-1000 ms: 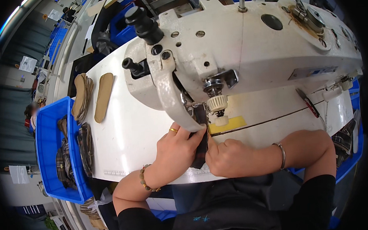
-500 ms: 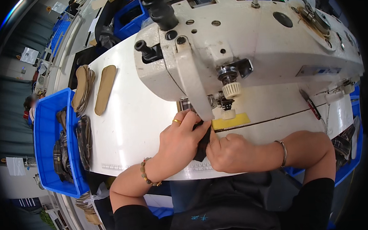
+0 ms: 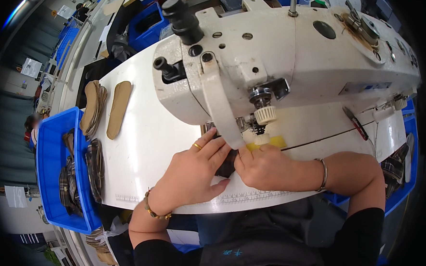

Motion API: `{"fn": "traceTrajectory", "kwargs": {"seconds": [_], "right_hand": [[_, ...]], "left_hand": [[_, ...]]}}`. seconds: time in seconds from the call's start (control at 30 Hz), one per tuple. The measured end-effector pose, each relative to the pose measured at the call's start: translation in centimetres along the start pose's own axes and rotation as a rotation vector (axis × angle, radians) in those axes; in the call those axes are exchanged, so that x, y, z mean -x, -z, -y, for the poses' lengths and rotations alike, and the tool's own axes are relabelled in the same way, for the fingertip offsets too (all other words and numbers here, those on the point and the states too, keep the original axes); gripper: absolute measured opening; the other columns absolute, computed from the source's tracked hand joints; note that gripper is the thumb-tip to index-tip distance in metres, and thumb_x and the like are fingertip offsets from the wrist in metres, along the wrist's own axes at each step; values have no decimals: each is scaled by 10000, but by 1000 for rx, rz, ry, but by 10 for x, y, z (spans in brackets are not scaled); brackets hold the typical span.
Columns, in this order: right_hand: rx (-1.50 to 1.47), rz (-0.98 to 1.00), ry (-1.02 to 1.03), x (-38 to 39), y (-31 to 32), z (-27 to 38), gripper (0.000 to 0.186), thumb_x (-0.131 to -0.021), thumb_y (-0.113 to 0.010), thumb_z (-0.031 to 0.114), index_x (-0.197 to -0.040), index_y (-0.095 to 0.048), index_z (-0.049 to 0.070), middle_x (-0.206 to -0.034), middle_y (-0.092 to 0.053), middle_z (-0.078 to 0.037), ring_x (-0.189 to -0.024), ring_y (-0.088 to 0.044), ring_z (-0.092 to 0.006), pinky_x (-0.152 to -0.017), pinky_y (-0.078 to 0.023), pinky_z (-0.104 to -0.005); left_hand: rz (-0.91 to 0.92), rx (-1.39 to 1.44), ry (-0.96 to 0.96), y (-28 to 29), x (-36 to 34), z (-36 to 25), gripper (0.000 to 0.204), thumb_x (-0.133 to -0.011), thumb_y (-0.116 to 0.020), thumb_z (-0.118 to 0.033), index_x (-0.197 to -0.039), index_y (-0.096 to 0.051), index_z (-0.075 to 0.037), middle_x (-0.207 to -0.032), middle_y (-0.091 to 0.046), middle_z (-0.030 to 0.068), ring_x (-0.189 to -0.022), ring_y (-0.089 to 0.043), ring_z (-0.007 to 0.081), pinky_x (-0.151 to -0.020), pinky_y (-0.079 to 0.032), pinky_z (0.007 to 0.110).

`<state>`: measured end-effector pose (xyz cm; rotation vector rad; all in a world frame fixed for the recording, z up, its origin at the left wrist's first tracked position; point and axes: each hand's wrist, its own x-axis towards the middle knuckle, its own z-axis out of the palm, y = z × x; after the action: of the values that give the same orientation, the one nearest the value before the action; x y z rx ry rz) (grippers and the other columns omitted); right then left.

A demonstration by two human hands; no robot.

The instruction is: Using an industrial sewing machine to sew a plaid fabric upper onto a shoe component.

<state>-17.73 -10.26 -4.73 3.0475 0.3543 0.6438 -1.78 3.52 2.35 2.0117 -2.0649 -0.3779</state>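
Observation:
A piece of dark cloth (image 3: 227, 166) lies on the white table under the head of a white sewing machine (image 3: 305, 51). My left hand (image 3: 191, 170) rests flat at its left side, fingers stretched toward the needle area and thumb spread. On the cloth's right edge, the closed fingers of my right hand (image 3: 263, 168) grip it beside the yellow strip (image 3: 277, 142). The machine's white lever (image 3: 219, 106) hangs over my fingertips and hides part of the cloth and the needle.
Brown sole-shaped pieces (image 3: 93, 108) are stacked at the left, with a single brown piece (image 3: 119, 110) alongside. A blue bin (image 3: 43, 166) holds plaid cloth pieces, and more plaid pieces (image 3: 95, 170) lean outside it. Small red-and-black snips (image 3: 355, 123) lie on the right.
My left hand has opened from a pinch into a flat spread, its thumb moving off the cloth. My right hand has shifted slightly away from me, toward the yellow strip.

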Motion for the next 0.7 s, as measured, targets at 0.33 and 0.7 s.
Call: {"fn": "traceTrajectory", "kwargs": {"seconds": [0.33,0.7], "right_hand": [[110,-44,142,6,11,9,277,-670,-613,162,-829,-697,-49,-877,-710,-284,-456,-535,-119,-400,-371,-240],[39,-93,155,7,11,15,271,-638,-603,142,-739,-678,-98,-855,-685,-350,-423,-528,-129,-375,-391,-246]], "left_hand": [[-97,-213,-92,-18,-5,-8,475,-664,-741,-86,-1129,-668,-20,-1155,-685,64,-950,-673,213,-696,-578,300],[-155,-366,-146,-36,-5,-7,428,-666,-725,-131,-1078,-684,-24,-1108,-689,63,-909,-656,188,-690,-564,278]]}}
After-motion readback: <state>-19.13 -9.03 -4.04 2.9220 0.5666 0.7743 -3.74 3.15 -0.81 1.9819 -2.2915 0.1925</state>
